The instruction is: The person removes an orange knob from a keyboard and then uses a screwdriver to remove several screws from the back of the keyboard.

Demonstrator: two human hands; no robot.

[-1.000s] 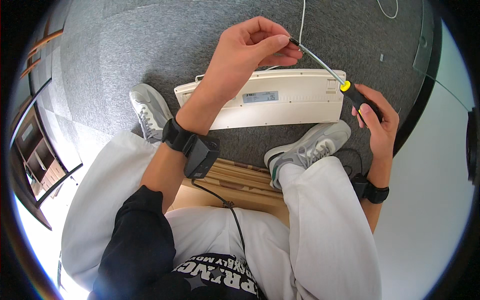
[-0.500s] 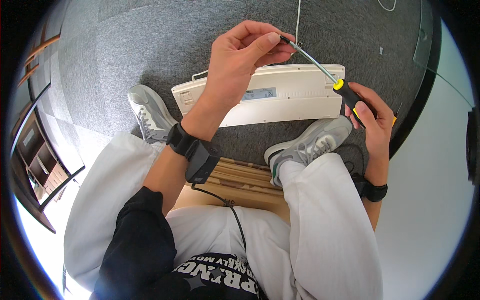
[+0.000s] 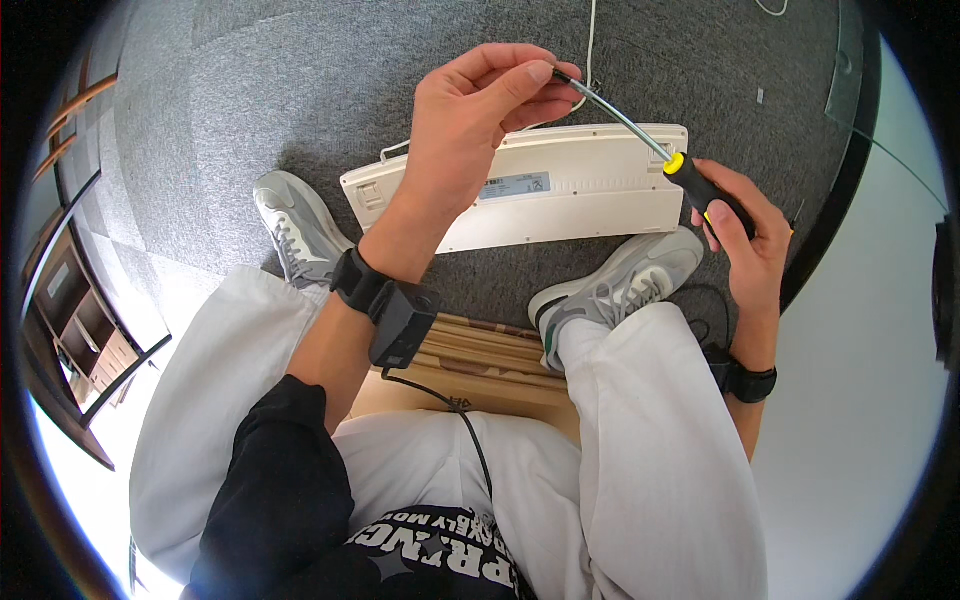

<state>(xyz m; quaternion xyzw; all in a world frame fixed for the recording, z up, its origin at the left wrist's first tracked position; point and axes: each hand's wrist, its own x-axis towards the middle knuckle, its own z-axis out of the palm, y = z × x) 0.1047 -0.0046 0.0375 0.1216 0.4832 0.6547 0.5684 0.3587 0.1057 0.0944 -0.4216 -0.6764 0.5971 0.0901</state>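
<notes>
My right hand (image 3: pixel 745 220) is wrapped round the black and yellow handle of a screwdriver (image 3: pixel 622 118), whose metal shaft slants up and to the left. At its far end, the fingers of my left hand (image 3: pixel 490 110) pinch the dark tip. Whether a small part such as a screw sits at that tip is too small to tell. Below both hands a white keyboard (image 3: pixel 590 190) lies upside down on the carpet, its underside showing a label, screw holes and folded feet. My left wrist partly covers the keyboard's left half.
Grey carpet (image 3: pixel 300 80) spreads around the keyboard. A white cable (image 3: pixel 591 40) runs away from it at the top. My shoes (image 3: pixel 300 225) flank its near edge. Cardboard (image 3: pixel 480 375) lies between my legs. A glass panel (image 3: pixel 848 70) and dark floor edge stand at right.
Both hands and the screwdriver have shifted very slightly to the left. The grip of each hand looks the same, and the keyboard stays on the carpet.
</notes>
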